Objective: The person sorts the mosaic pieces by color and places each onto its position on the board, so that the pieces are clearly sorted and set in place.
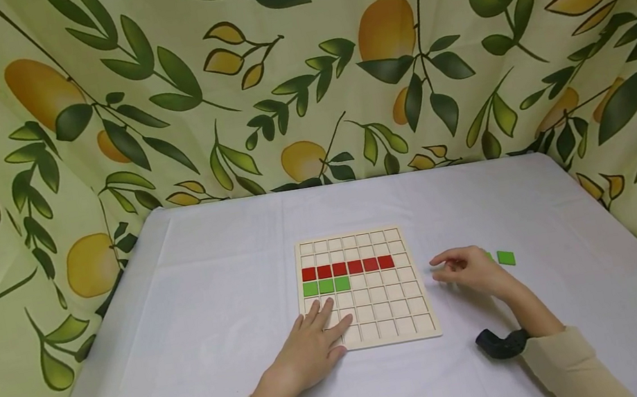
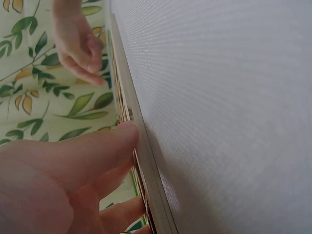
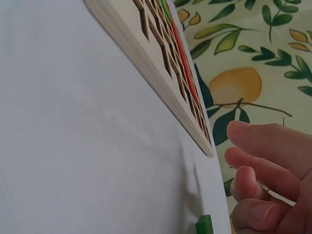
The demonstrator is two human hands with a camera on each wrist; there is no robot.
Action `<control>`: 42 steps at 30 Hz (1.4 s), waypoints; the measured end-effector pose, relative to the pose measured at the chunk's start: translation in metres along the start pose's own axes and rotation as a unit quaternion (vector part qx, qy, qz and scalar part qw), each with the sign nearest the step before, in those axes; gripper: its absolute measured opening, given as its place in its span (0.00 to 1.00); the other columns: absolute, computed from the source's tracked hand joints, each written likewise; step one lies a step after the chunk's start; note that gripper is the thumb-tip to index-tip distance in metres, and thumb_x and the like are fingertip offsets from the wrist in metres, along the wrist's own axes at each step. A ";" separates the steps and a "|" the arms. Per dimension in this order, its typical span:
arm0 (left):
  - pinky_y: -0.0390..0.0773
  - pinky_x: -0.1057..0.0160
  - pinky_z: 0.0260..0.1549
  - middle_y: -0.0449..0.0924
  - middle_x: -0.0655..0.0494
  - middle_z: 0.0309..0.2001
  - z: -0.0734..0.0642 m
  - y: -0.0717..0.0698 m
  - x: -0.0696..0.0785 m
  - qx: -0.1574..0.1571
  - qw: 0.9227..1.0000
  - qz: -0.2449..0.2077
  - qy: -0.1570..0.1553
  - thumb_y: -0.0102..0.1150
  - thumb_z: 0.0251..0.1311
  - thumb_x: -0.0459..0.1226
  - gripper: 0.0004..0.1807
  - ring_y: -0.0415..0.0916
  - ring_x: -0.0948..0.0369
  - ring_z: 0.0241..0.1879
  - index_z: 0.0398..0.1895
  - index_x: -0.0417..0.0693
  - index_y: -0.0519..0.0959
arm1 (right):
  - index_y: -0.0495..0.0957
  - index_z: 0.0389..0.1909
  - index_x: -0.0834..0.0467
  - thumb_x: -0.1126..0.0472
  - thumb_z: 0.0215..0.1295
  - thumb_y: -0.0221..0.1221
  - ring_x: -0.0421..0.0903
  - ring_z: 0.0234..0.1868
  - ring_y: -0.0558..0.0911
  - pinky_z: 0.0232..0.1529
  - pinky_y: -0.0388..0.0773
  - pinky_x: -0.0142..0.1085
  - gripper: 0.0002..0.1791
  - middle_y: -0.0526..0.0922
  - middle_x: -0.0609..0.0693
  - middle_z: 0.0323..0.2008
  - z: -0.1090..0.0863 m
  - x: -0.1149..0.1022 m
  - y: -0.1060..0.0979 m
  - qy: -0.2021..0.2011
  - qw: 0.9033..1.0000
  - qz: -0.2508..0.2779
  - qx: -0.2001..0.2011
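A square wooden grid board (image 1: 383, 341) lies on the table. Several red square tiles (image 1: 355, 267) fill most of one row, and three green tiles (image 1: 326, 286) sit at the left of the row below. My left hand (image 1: 312, 350) rests with spread fingers on the board's lower left corner; its thumb (image 2: 97, 153) touches the near edge in the left wrist view. To the right of the board my right hand (image 1: 476, 270) hovers, thumb and forefinger apart, fingers loosely bent, no tile visible between them. Beside it lies a loose green tile (image 1: 506, 258); another is partly hidden behind the hand.
A white cloth (image 1: 210, 266) covers the table. Around its back and sides hangs a curtain (image 1: 298, 75) printed with leaves and fruit. Each wrist wears a black device, such as the right wrist device (image 1: 501, 343).
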State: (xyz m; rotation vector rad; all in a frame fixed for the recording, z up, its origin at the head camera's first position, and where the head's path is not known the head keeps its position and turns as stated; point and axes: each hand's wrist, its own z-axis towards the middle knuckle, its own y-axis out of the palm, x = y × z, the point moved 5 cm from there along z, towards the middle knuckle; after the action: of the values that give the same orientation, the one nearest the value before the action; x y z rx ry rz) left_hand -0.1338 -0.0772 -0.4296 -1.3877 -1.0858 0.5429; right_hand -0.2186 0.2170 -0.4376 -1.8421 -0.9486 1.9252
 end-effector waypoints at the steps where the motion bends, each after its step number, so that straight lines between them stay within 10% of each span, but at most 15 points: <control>1: 0.63 0.38 0.68 0.57 0.43 0.75 0.000 0.000 0.000 0.001 1.000 0.000 0.001 0.52 0.67 0.45 0.26 0.54 0.43 0.75 0.69 0.58 0.68 | 0.82 0.44 0.67 0.62 0.57 0.66 0.32 0.21 0.65 0.22 0.64 0.25 0.16 0.75 0.48 0.24 0.000 0.001 -0.001 -0.002 1.000 -0.002 0.001; 42: 0.62 0.37 0.68 0.56 0.44 0.75 -0.002 -0.001 0.001 -0.002 1.000 -0.016 0.000 0.52 0.67 0.44 0.26 0.52 0.43 0.75 0.69 0.58 0.67 | 0.78 0.49 0.72 0.65 0.52 0.69 0.35 0.23 0.65 0.24 0.61 0.27 0.23 0.66 0.45 0.21 -0.009 0.039 -0.028 0.049 0.998 -0.029 -0.032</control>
State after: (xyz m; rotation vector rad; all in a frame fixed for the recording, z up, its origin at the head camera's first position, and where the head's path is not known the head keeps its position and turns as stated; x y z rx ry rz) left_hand -0.1320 -0.0770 -0.4277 -1.3711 -1.1073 0.5190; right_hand -0.2211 0.2649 -0.4489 -1.9036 -1.0315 1.7718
